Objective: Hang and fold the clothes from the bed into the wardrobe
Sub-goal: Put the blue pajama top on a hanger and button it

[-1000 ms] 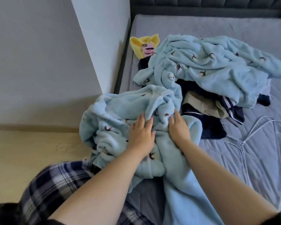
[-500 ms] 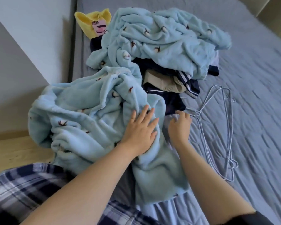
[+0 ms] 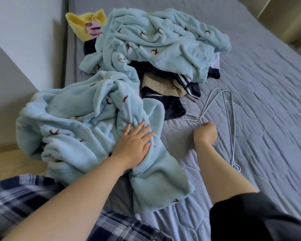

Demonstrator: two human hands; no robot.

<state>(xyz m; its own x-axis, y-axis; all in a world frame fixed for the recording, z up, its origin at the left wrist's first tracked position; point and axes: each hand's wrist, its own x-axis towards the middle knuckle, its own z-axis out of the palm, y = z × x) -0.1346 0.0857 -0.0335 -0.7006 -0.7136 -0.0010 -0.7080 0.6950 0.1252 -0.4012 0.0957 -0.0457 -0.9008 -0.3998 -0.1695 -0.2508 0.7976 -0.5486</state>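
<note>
Our legs: plaid trousers fill the lower left corner, nearest to us.
Our right sleeve: a black sleeve covers the upper arm at the lower right.
Our left hand: the left hand lies flat on the near pale blue fleece garment, fingers straight and a little spread, pressing the cloth down.
Near fleece: crumpled at the edge of the bed, part of it hanging over the side towards the wooden floor; small brown and white embroidered sprigs dot it.
Our right hand: the right hand is curled into a fist round the neck of the white wire hangers, which lie flat on the grey quilted cover just right of the clothes.
Clothes pile: beyond our hands, a navy garment, a khaki one and a striped piece are stacked together.
Far fleece: a second pale blue fleece piece with the same sprigs lies over the pile.
Yellow item: farthest away, a yellow cloth with a pink drawn face pokes out by the wall.
Writing: we can read no brand, label or text anywhere.
</note>
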